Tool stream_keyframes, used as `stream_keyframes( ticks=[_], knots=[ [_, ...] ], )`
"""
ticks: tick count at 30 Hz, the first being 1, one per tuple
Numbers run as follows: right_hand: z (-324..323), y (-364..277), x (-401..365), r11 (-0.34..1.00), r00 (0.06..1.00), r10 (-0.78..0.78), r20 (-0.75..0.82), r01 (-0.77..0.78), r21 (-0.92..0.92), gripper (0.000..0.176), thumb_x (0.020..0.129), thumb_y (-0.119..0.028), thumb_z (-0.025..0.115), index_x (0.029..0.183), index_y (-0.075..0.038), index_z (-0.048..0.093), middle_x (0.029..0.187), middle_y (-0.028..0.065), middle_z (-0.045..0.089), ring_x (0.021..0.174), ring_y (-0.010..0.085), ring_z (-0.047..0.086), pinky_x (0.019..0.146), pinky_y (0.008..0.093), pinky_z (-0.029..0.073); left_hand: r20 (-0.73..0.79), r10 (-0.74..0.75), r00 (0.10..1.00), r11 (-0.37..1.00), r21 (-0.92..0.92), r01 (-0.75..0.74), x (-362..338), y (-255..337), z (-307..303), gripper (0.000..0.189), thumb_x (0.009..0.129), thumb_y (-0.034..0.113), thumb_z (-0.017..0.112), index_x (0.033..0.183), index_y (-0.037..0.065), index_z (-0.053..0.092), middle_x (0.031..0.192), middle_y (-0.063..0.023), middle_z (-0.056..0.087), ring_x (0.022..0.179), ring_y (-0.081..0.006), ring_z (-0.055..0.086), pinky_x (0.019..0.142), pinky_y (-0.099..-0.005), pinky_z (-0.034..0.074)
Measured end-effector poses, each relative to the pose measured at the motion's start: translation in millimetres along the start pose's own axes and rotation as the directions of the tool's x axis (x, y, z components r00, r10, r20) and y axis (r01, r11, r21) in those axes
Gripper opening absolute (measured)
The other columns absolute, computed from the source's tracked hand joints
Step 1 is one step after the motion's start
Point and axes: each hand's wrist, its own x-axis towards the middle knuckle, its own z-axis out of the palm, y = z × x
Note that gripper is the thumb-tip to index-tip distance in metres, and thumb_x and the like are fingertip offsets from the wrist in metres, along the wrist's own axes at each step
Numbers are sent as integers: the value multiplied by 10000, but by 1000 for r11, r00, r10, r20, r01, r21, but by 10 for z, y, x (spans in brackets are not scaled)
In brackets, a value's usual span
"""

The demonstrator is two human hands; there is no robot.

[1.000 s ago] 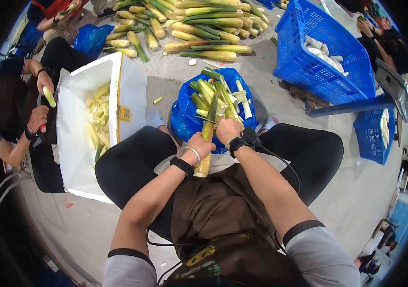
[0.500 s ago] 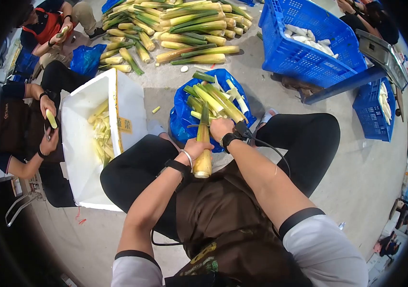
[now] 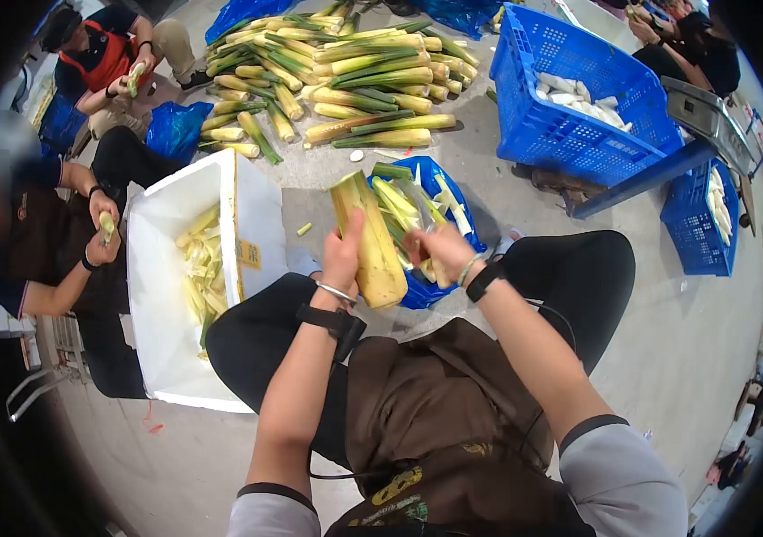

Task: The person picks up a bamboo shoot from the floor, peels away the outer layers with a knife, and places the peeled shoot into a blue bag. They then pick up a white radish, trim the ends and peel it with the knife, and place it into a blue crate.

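Holds a wide stalk (image 3: 370,242) in the left hand (image 3: 343,259), with the grip clamped around its side. Tilts it at the left edge of the blue bag (image 3: 473,215), with the pale lower end toward the apron (image 3: 448,394). Grasps a knife (image 3: 421,206) in the right hand (image 3: 441,251), just right of the stalk, with the grip closed on a hidden handle and the blurred blade over the bag's green and pale pieces (image 3: 395,199). Sits with a white box (image 3: 180,362) of peelings (image 3: 205,277) to the left, a pile (image 3: 354,76) of stalks on the floor (image 3: 668,358) beyond, and a blue crate (image 3: 569,134) farther right.
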Motion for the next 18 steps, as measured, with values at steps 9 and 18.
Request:
stream_keyframes(
  ticks=[9,18],
  knots=[
    [69,-885,-563,911,919,-327,-219,245,-332,443,790,-397,664,914,27,627,716,79,639,606,127,615,514,259,464,60,-75,995,984,-159,84,-38,-123,306,568,935,543,414,1111,23,563,962,-67,626,807,-132,610,709,-269,509],
    [212,-662,-553,749,896,-432,-99,295,-594,430,932,-338,482,766,46,581,528,112,578,475,189,592,472,324,457,-141,203,969,964,203,-172,251,-251,167,557,987,497,307,1137,19,551,960,-69,612,848,-119,569,763,-261,465]
  ],
)
